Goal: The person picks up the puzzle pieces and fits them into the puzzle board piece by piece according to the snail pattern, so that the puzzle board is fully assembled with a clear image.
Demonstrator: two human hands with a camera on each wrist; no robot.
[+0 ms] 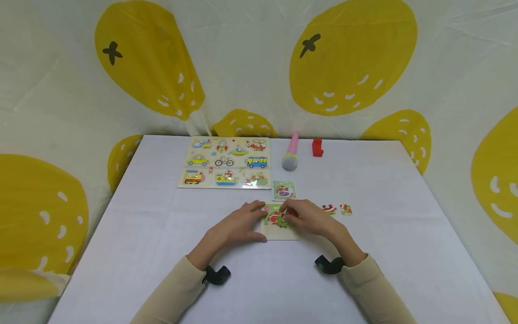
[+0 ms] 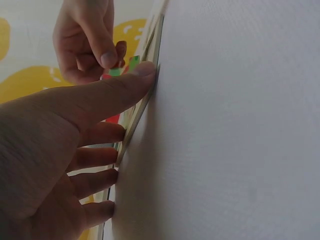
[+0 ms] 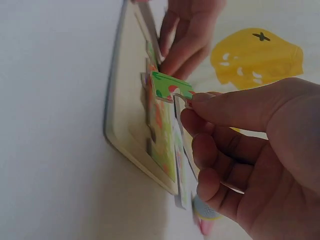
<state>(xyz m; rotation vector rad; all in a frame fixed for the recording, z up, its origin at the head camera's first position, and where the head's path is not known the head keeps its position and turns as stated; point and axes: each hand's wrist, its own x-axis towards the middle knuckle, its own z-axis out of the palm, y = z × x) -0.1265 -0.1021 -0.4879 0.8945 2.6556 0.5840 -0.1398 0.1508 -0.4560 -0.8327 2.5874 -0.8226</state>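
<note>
My right hand (image 1: 310, 218) pinches a green-and-red jigsaw puzzle piece (image 3: 166, 85) between thumb and index finger, tilted just above the board in the right wrist view. Beneath it lies a small pale puzzle board (image 1: 279, 234), its upper part covered with green and red pieces and its lower strip bare. My left hand (image 1: 239, 224) rests at the board's left side with fingers spread; its thumb (image 2: 142, 70) touches the front edge. A small picture card (image 1: 284, 191) of similar colours lies just behind the board. My right hand partly hides the board's right side.
Two loose puzzle pieces, one (image 1: 329, 209) nearer my hand and another piece (image 1: 346, 209) farther out, lie to the right. Behind stand a vehicle peg puzzle (image 1: 224, 163), a pink toy microphone (image 1: 290, 155) and a red block (image 1: 317, 147). A fruit-patterned curtain (image 1: 243, 67) borders the white table.
</note>
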